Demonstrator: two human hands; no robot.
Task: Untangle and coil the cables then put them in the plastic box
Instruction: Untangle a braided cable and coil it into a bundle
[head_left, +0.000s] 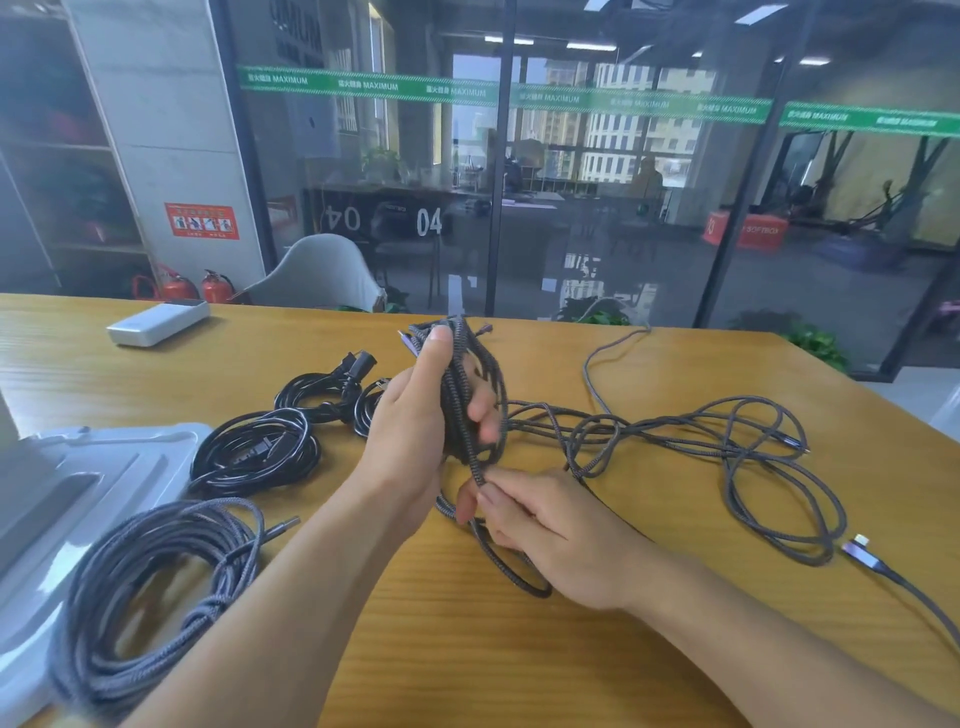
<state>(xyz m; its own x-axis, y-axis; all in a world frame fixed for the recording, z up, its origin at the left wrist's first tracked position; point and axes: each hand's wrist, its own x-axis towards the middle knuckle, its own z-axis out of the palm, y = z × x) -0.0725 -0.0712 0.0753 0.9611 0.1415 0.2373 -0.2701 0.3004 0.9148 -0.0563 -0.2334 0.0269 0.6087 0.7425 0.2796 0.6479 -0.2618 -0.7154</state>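
- While the left hand grips a half-wound bundle of braided grey cable upright above the middle of the bench, the right hand pinches the running strand just below it between thumb and fingers
- Loose cable from that bundle sprawls in crossing loops toward the right edge of the bench, ending in a plug near that edge
- It looks light and limp, with a woven jacket that should give good grip but will likely snag where strands cross
- Best hold, I judge, is the strand close to the bundle, feeding slack through instead of pulling at the knots
- A finished grey coil lies at the near left edge, partly on the plastic box
- Two black coils sit behind it; they look stiffer and smoother
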